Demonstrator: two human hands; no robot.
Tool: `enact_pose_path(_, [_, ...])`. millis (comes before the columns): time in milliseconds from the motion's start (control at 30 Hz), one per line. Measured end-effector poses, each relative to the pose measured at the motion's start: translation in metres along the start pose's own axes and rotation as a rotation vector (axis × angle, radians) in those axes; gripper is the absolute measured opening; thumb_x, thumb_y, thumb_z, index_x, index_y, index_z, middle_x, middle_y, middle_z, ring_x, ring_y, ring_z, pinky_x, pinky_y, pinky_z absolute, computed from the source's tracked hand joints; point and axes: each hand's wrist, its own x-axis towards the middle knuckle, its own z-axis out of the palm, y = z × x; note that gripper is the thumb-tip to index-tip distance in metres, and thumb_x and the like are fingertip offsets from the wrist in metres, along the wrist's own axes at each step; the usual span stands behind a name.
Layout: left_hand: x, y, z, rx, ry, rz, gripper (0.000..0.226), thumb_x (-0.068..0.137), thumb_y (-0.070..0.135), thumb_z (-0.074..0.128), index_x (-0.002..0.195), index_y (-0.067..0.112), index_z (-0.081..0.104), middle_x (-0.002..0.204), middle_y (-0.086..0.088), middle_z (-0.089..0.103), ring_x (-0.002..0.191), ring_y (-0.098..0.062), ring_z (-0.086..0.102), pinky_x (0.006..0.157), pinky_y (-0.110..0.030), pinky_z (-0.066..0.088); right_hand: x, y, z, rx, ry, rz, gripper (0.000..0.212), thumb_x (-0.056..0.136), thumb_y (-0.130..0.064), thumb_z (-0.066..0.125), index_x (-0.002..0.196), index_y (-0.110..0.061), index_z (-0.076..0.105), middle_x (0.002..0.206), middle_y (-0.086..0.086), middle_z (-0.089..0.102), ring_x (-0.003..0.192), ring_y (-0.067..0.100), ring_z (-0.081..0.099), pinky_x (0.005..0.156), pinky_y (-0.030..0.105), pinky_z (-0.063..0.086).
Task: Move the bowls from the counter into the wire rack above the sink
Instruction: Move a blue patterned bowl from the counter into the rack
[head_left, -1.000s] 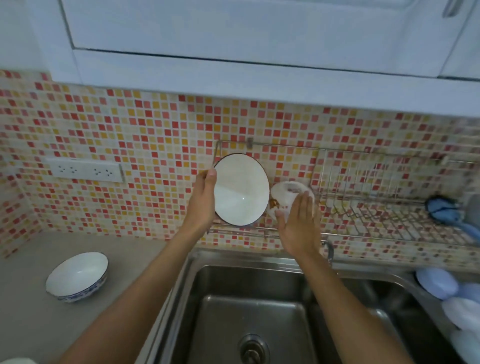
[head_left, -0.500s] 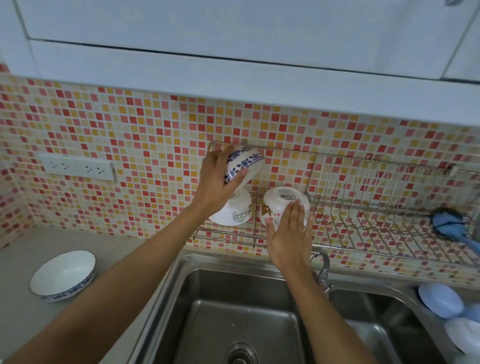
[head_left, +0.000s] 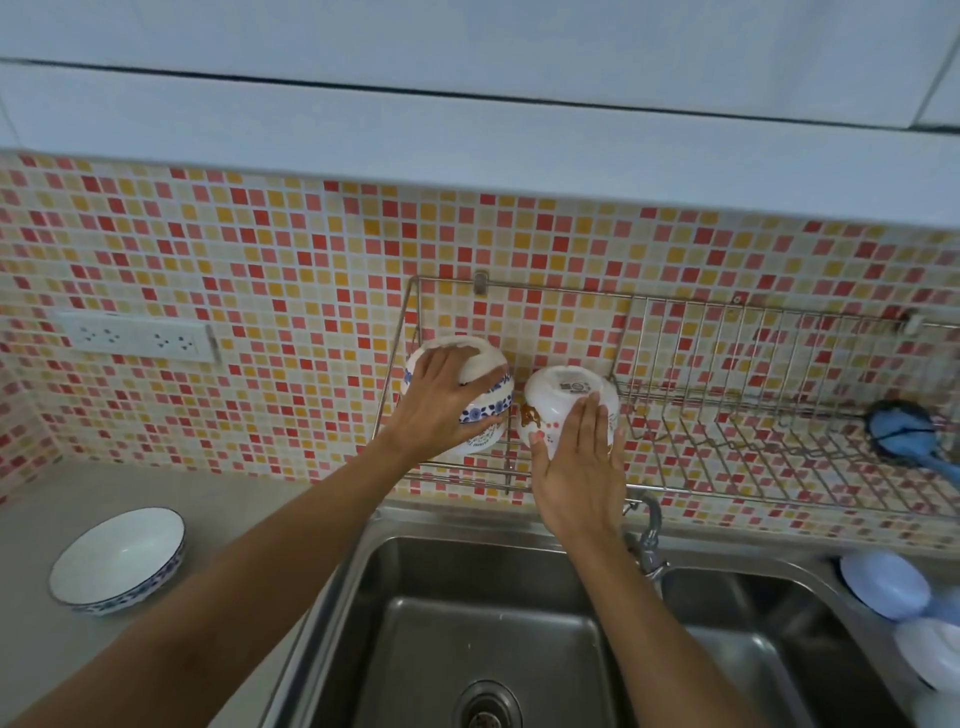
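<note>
The wire rack (head_left: 727, 415) hangs on the tiled wall above the sink. At its left end my left hand (head_left: 439, 400) grips a white bowl with a blue flower band (head_left: 485, 387), turned upside down on top of another upturned white bowl (head_left: 480, 441). Beside it my right hand (head_left: 579, 462) lies flat against a white bowl with orange and red marks (head_left: 563, 392), also upside down in the rack. One more white bowl with a blue rim (head_left: 118, 560) stands upright on the grey counter at the left.
A steel double sink (head_left: 483, 623) lies below the rack, with a tap (head_left: 649, 535) between the basins. A blue brush (head_left: 906, 431) rests in the rack's right end. Pale blue and white dishes (head_left: 885, 584) sit at the right. A wall socket (head_left: 135, 338) is at left.
My left hand turned the blue-banded bowl from facing me to upside down and lowered it onto the white bowl in the rack. My right hand stayed on its bowl.
</note>
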Motion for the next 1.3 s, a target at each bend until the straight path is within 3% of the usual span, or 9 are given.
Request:
enact_pose_path(133, [0.001, -0.002, 0.004, -0.045, -0.062, -0.016, 0.062, 0.078, 0.058, 0.055, 0.132, 0.027, 0.053, 0.128, -0.015, 0.053, 0.119, -0.035, 0.047, 0.103, -0.050, 0.036, 0.000, 0.001, 0.001, 0.004, -0.001, 0.012, 0.077, 0.095, -0.055, 0.004, 0.152, -0.004, 0.001, 0.161, 0.014, 0.007, 0.149, 0.025, 0.005, 0.121, 0.043, 0.001])
enact_pose_path(267, [0.000, -0.003, 0.013, -0.060, -0.106, -0.053, 0.073, 0.075, 0.056, 0.064, 0.139, 0.026, 0.044, 0.132, -0.013, 0.049, 0.124, -0.034, 0.043, 0.106, -0.051, 0.033, -0.001, 0.000, 0.001, 0.008, -0.002, 0.018, 0.082, 0.091, -0.058, -0.003, 0.152, -0.004, 0.002, 0.161, 0.014, 0.008, 0.149, 0.026, 0.007, 0.119, 0.042, -0.001])
enact_pose_path(433, [0.000, 0.000, 0.018, -0.034, -0.125, -0.004, 0.076, 0.071, 0.053, 0.070, 0.137, 0.025, 0.045, 0.127, -0.017, 0.050, 0.120, -0.038, 0.045, 0.103, -0.054, 0.035, -0.002, 0.000, 0.000, 0.020, 0.001, 0.019, 0.082, 0.090, -0.058, -0.002, 0.151, -0.003, 0.005, 0.160, 0.015, 0.011, 0.148, 0.027, 0.010, 0.120, 0.043, 0.001])
enact_pose_path(600, [-0.001, -0.001, 0.020, -0.047, -0.173, -0.021, 0.083, 0.065, 0.056, 0.075, 0.137, 0.029, 0.045, 0.136, -0.013, 0.042, 0.128, -0.034, 0.036, 0.109, -0.051, 0.028, -0.002, 0.000, -0.002, 0.009, -0.004, 0.012, 0.083, 0.091, -0.057, -0.003, 0.151, -0.002, 0.006, 0.160, 0.015, 0.010, 0.148, 0.027, 0.009, 0.118, 0.042, -0.002])
enact_pose_path(900, [-0.004, -0.002, 0.021, -0.081, -0.241, -0.039, 0.087, 0.073, 0.058, 0.068, 0.146, 0.029, 0.029, 0.142, -0.014, 0.035, 0.134, -0.032, 0.032, 0.112, -0.049, 0.024, -0.002, 0.001, -0.002, 0.028, 0.001, 0.000, 0.092, 0.084, -0.061, -0.020, 0.152, -0.003, 0.002, 0.161, 0.014, 0.006, 0.149, 0.025, 0.005, 0.116, 0.039, -0.007])
enact_pose_path(1067, [-0.005, -0.002, 0.022, -0.154, -0.237, -0.073, 0.078, 0.076, 0.057, 0.065, 0.143, 0.030, 0.036, 0.140, -0.012, 0.037, 0.132, -0.030, 0.032, 0.112, -0.048, 0.023, -0.002, 0.001, -0.002, 0.024, 0.003, 0.002, 0.083, 0.089, -0.056, -0.004, 0.151, -0.002, 0.006, 0.160, 0.015, 0.010, 0.149, 0.026, 0.008, 0.117, 0.040, -0.005])
enact_pose_path(1200, [-0.009, -0.001, 0.021, -0.265, -0.232, -0.116, 0.054, 0.089, 0.043, 0.056, 0.139, 0.030, 0.043, 0.138, -0.008, 0.039, 0.131, -0.028, 0.032, 0.112, -0.046, 0.022, -0.002, 0.001, 0.001, 0.016, 0.011, 0.004, 0.082, 0.090, -0.056, -0.003, 0.151, -0.002, 0.009, 0.160, 0.015, 0.013, 0.148, 0.026, 0.010, 0.115, 0.039, -0.006])
enact_pose_path(1300, [-0.013, 0.000, 0.016, -0.322, -0.214, -0.148, 0.051, 0.091, 0.039, 0.055, 0.139, 0.026, 0.043, 0.138, -0.008, 0.042, 0.129, -0.028, 0.035, 0.112, -0.045, 0.026, -0.001, 0.001, 0.002, 0.027, 0.024, 0.004, 0.081, 0.092, -0.055, 0.001, 0.151, -0.001, 0.011, 0.159, 0.016, 0.016, 0.148, 0.027, 0.013, 0.116, 0.041, -0.002])
